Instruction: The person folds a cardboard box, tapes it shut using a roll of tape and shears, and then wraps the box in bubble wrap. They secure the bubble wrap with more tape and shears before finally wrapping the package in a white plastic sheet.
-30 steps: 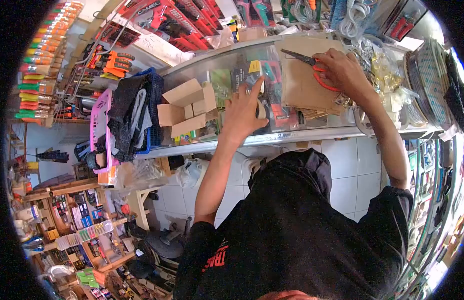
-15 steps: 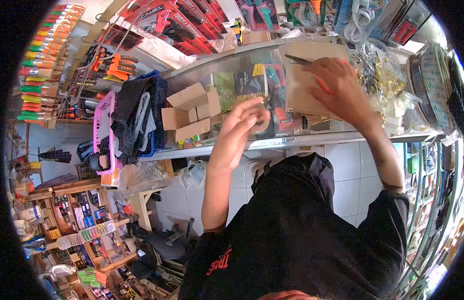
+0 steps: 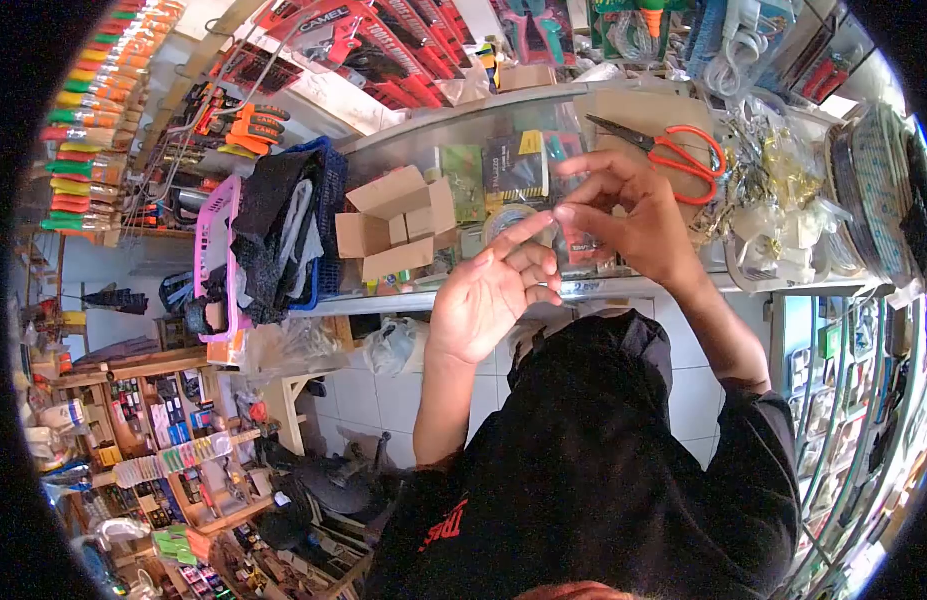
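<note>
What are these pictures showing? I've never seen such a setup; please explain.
There is no machine: this is one person in a black shirt, bare-handed, seen by a camera worn on that person's head, looking forward and down. A long glass-topped counter with a silvery metal edge runs ahead. On it stands an open brown cardboard box; to its right, scissors with black blades and orange-red handles lie on flat brown cardboard. The left hand shows its palm, its fingertips close to those of the right hand; whether they pinch something small is too hard to tell.
</note>
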`<action>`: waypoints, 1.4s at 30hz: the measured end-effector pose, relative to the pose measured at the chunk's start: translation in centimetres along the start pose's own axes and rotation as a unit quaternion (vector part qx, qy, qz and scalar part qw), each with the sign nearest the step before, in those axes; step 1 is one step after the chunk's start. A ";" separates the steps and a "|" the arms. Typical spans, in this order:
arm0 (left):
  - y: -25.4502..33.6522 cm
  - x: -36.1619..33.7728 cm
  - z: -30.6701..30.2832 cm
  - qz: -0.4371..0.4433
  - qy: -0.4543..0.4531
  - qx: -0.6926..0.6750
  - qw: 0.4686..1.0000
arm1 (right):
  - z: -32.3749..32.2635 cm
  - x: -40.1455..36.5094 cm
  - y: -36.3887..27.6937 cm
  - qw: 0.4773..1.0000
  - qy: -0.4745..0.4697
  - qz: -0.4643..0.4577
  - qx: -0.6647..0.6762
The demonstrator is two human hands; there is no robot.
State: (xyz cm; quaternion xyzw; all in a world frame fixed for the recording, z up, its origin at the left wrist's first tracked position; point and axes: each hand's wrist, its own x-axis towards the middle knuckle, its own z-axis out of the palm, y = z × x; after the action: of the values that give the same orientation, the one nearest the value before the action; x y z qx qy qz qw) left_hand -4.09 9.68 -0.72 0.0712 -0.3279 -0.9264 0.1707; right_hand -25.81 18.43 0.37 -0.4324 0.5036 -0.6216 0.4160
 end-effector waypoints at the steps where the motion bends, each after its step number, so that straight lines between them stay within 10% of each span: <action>1: 0.0 -0.1 -0.1 0.004 0.006 0.005 1.000 | -0.1 0.1 0.2 1.000 0.001 -0.009 0.005; 11: -0.3 -4.4 -0.6 0.158 0.228 0.277 0.920 | 0.7 2.6 1.9 0.992 0.008 -0.088 -0.085; 17: 2.1 -10.3 -7.2 0.289 0.432 0.680 0.517 | 2.6 4.4 1.6 0.941 -0.148 0.047 -0.300; 21: 3.3 -11.8 -12.8 0.289 0.408 0.637 0.586 | 4.5 6.4 6.7 0.930 -0.162 -0.101 -0.314; 25: 4.2 -11.5 -13.1 0.184 0.413 0.741 0.497 | 6.2 7.7 7.3 0.922 -0.169 -0.096 -0.335; 38: 2.5 -9.3 -13.1 0.184 0.435 0.675 0.567 | 8.2 7.1 6.7 0.927 -0.193 -0.119 -0.299; 42: 2.5 -9.4 -13.4 0.225 0.420 0.712 0.516 | 6.0 5.4 4.8 0.926 -0.120 -0.095 -0.346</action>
State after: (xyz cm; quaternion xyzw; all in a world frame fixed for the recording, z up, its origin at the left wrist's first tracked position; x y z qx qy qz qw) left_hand 8.56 3.46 -9.32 0.4738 -0.7729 -0.1767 0.3832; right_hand -21.19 10.94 -2.97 -0.6668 0.5899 -0.3891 0.2367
